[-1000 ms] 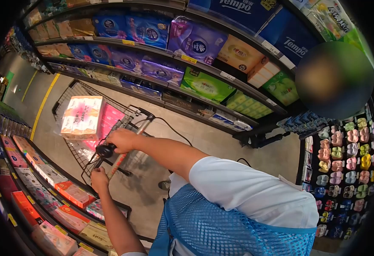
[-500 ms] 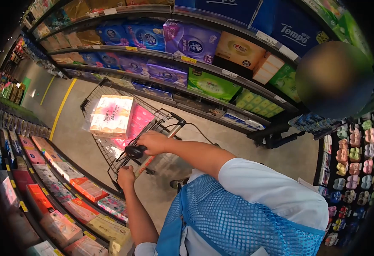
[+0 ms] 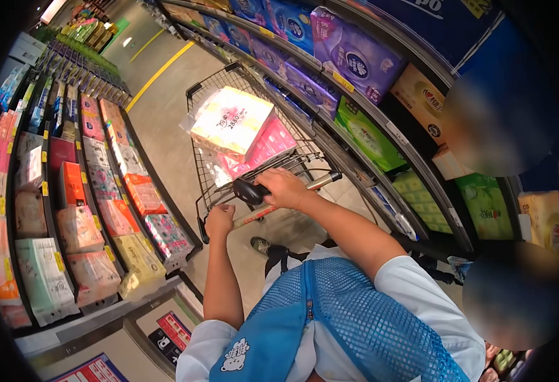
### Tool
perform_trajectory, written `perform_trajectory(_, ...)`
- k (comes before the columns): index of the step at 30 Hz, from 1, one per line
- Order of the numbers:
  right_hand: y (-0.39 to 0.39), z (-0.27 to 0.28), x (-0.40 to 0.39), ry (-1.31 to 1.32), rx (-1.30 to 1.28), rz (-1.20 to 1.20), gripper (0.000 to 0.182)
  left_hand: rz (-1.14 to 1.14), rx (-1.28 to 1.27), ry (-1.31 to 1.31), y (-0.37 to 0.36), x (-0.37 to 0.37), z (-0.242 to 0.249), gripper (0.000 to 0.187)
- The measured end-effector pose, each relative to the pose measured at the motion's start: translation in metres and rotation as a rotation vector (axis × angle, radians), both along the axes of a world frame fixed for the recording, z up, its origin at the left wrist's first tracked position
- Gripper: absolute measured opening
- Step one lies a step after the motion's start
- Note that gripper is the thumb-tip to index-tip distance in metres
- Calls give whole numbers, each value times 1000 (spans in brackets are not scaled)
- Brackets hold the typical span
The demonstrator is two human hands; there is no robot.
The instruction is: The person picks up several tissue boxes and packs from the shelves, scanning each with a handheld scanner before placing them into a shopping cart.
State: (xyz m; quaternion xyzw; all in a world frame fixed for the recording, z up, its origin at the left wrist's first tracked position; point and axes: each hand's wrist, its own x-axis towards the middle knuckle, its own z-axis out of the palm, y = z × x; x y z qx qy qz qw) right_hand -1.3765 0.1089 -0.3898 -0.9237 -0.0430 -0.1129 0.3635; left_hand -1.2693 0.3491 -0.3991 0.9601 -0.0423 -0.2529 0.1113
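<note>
Head view, hands (image 3: 282, 188) covering parts of cart handle (image 3: 252, 217), black object (image 3: 249, 191) unclear

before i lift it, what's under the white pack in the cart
A pink pack shows under the white pack, sticking out on the near and right sides. The rest is covered, so anything else beneath can't be seen.

Pink pack (image 3: 272, 145), partly hidden by white pack (image 3: 231, 120), navy pack (image 3: 413, 20), cut by top edge, red-and-white sign (image 3: 93, 370), cut by bottom edge, yellow labels (image 3: 343, 81), too small to read, orange pack (image 3: 418, 99), partly behind round blur (image 3: 505, 121)
</note>
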Motion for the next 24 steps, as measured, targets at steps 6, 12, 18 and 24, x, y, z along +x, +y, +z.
perform_trajectory(6,-32,4,-41,-21,-36,3,38,-46,-1,34,-26,-46,-6,43)
perform_trajectory(12,-54,11,-71,65,-115,-11,42,-146,-188,298,-36,-63,-34,53)
perform_trajectory(18,-71,9,-86,-11,85,-118,37,-68,-381,571,-52,-84,-16,46)
perform_trajectory(24,-67,4,-98,-21,29,-207,38,-313,-768,605,-46,-67,-19,22)
